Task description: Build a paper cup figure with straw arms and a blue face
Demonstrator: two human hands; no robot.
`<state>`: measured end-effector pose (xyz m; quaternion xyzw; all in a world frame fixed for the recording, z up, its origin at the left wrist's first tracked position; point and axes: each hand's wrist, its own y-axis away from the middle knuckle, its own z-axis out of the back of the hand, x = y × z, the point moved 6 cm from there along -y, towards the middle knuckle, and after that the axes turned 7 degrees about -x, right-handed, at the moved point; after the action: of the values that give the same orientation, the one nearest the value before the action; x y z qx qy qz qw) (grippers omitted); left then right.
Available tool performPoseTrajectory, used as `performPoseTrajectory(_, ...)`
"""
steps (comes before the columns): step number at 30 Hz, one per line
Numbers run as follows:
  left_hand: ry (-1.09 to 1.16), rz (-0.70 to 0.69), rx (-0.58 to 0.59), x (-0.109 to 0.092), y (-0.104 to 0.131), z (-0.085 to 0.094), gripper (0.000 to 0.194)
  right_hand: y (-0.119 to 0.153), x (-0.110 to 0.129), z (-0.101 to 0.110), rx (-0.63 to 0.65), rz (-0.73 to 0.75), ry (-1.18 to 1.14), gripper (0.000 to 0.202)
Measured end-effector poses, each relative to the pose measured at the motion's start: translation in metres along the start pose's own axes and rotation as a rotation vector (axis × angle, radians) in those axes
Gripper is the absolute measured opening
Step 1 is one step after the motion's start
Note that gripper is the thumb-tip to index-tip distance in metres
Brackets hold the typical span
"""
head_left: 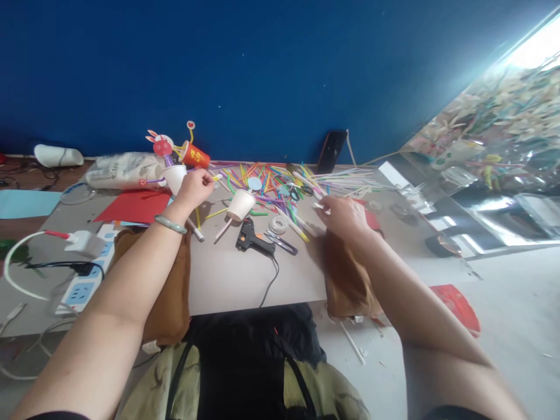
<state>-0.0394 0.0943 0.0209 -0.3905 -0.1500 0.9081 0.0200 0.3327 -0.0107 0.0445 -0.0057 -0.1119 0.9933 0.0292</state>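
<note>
My left hand (196, 188) is closed in a pinch beside a white paper cup (174, 177), with a small yellow-tipped piece at its fingertips. On the right, my right hand (343, 214) has its fingers pressed together on a small white piece too small to make out. Between the hands, another white cup (241, 204) lies tilted with a pink straw. A black glue gun (254, 239) rests in front of it, beside a tape roll (279, 224) and small snips (282, 241). Many coloured straws (262, 178) are spread behind.
A red cup (195, 156) and stacked wrapped cups (126, 171) stand at the back left, near red paper (133, 206). A phone (331, 151) leans on the blue wall. A power strip (85, 286) with cables is at the left; clear plastic (455, 181) is at the right.
</note>
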Motion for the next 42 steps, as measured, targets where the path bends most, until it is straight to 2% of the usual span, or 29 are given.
performPoseTrajectory(2, 0.298, 0.103, 0.011, -0.002, 0.002, -0.002, 0.016, -0.022, -0.021, -0.014, 0.079, -0.075, 0.023, 0.017)
performPoseTrajectory(4, 0.534, 0.189, 0.041, -0.007, 0.005, -0.004, 0.024, -0.038, -0.030, -0.026, 0.115, -0.087, 0.030, 0.010)
performPoseTrajectory(7, 0.718, 0.255, 0.082, -0.015, 0.011, -0.005, 0.032, -0.047, -0.034, -0.044, 0.189, -0.121, 0.020, 0.020)
performPoseTrajectory(10, 0.809, 0.286, 0.099, -0.019, 0.013, -0.005, 0.034, -0.049, -0.029, -0.051, 0.202, -0.107, -0.026, 0.027)
performPoseTrajectory(13, 0.886, 0.290, 0.091, -0.019, 0.011, -0.004, 0.029, -0.049, -0.022, -0.050, 0.194, -0.076, -0.098, 0.023)
performPoseTrajectory(17, 0.977, 0.300, 0.102, -0.021, 0.010, -0.004, 0.023, -0.048, -0.005, -0.041, 0.164, -0.014, -0.319, 0.018)
performPoseTrajectory(21, 0.973, 0.271, 0.248, -0.035, 0.023, -0.013, 0.024, -0.036, 0.031, -0.023, 0.143, 0.080, -0.542, 0.025)
performPoseTrajectory(23, 0.949, 0.218, 0.361, -0.045, 0.035, -0.019, 0.024, -0.025, 0.055, -0.015, 0.172, 0.117, -0.627, 0.031)
performPoseTrajectory(25, 0.908, 0.102, 0.498, -0.057, 0.049, -0.025, 0.022, -0.009, 0.081, -0.013, 0.304, 0.118, -0.844, 0.038)
performPoseTrajectory(28, 0.743, -0.247, 0.789, -0.080, 0.075, -0.032, 0.014, 0.019, 0.113, -0.017, 0.574, 0.080, -1.104, 0.044)
performPoseTrajectory(31, 0.528, -0.485, 0.954, -0.088, 0.095, -0.039, 0.007, 0.038, 0.126, -0.024, 0.672, 0.085, -1.077, 0.036)
performPoseTrajectory(34, 0.309, -0.612, 0.989, -0.088, 0.107, -0.047, 0.006, 0.044, 0.130, -0.028, 0.672, 0.146, -1.001, 0.024)
performPoseTrajectory(36, 0.146, -0.669, 0.970, -0.086, 0.113, -0.052, 0.008, 0.040, 0.132, -0.025, 0.647, 0.198, -1.003, 0.019)
performPoseTrajectory(38, 0.042, -0.725, 0.877, -0.089, 0.117, -0.053, 0.010, 0.035, 0.135, -0.019, 0.635, 0.266, -0.970, 0.018)
performPoseTrajectory(40, 0.021, -0.793, 0.729, -0.094, 0.118, -0.050, 0.014, 0.028, 0.139, -0.012, 0.646, 0.326, -0.932, 0.020)
performPoseTrajectory(42, 0.021, -0.834, 0.636, -0.098, 0.120, -0.048, 0.019, 0.022, 0.143, -0.007, 0.680, 0.351, -0.941, 0.023)
